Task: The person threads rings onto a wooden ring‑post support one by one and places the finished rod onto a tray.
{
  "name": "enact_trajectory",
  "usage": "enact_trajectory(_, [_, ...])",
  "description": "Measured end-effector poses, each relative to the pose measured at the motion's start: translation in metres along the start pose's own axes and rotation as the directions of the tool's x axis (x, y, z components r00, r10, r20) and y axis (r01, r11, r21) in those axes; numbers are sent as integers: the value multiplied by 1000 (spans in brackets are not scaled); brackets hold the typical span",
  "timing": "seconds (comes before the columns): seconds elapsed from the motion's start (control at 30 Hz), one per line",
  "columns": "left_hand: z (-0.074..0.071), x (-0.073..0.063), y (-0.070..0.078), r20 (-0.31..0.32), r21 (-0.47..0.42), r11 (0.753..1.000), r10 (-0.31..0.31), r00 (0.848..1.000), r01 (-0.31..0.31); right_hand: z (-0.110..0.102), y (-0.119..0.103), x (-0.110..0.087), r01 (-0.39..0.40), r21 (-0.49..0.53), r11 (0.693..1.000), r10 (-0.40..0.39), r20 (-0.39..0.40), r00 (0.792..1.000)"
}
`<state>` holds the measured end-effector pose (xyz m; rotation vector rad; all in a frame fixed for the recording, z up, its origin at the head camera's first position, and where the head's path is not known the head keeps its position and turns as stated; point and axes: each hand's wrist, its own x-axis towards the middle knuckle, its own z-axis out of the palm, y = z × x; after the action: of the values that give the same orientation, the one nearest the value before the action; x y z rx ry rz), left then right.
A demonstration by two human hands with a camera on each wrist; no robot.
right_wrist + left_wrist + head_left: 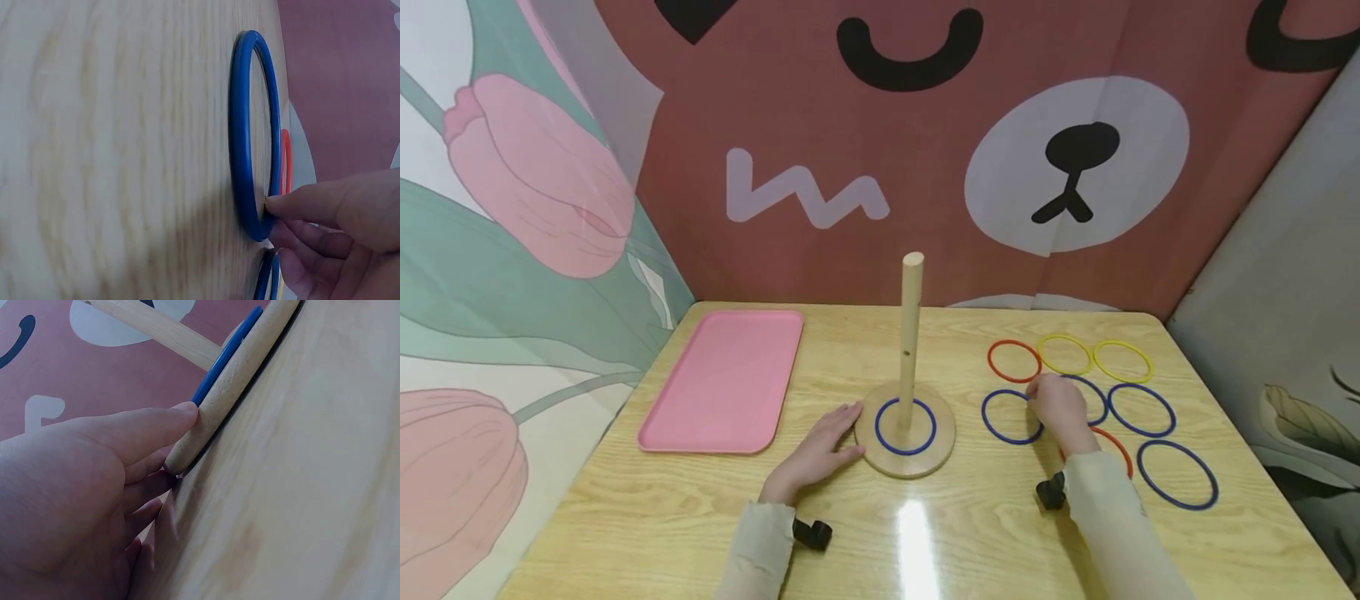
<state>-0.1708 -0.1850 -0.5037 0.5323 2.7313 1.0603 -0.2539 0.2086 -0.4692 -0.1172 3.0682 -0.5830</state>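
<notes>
A round wooden base (pixel 906 468) carries an upright wooden peg (pixel 910 325). Around the peg, flat on that base, lies a blue ring (pixel 877 429). My left hand (pixel 814 452) rests against the base's left rim, thumb and fingers fairly straight along its edge. To the right, my right hand (pixel 1063 410) pinches the right side of another blue ring (pixel 1015 442). The right wrist view shows the thumb inside this blue ring (pixel 240 131) and the other fingers outside; it stays at or very near the table.
Around the right hand lie more rings: a red ring (pixel 1014 381), two yellow ones, several blue ones including a blue ring (pixel 1176 503) at the right, and a partly covered red ring (pixel 1123 454). A pink tray (pixel 722 383) sits at the table's left, before a printed cloth backdrop.
</notes>
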Motion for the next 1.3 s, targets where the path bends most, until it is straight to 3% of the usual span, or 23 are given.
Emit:
enact_trajectory(0.2, [-1, 0, 1, -3, 3, 1000, 3, 1000, -3, 0, -3, -1, -29, 20, 999, 29, 22, 999])
enact_trajectory(0.47, [-1, -1, 0, -1, 9, 1000, 10, 1000, -10, 7, 3, -1, -40, 176, 983, 37, 24, 999])
enact_trajectory(0.67, [-2, -2, 1, 1, 1, 1000, 6, 1000, -6, 0, -2, -7, -148, 356, 923, 121, 98, 988])
enact_trajectory(0.9, [-2, -1, 1, 1, 9, 1000, 5, 1000, -5, -7, -2, -12, -208, 509, 835, 145, 162, 976])
enact_trajectory(1.13, [0, 0, -1, -3, 32, 999, 14, 1000, -14, -18, -9, -17, -198, 579, 791, 137, 148, 980])
enact_trajectory(1.3, [0, 0, -2, -2, 25, 1000, 11, 1000, -11, -31, -18, -16, -161, 611, 775, 113, 117, 987])
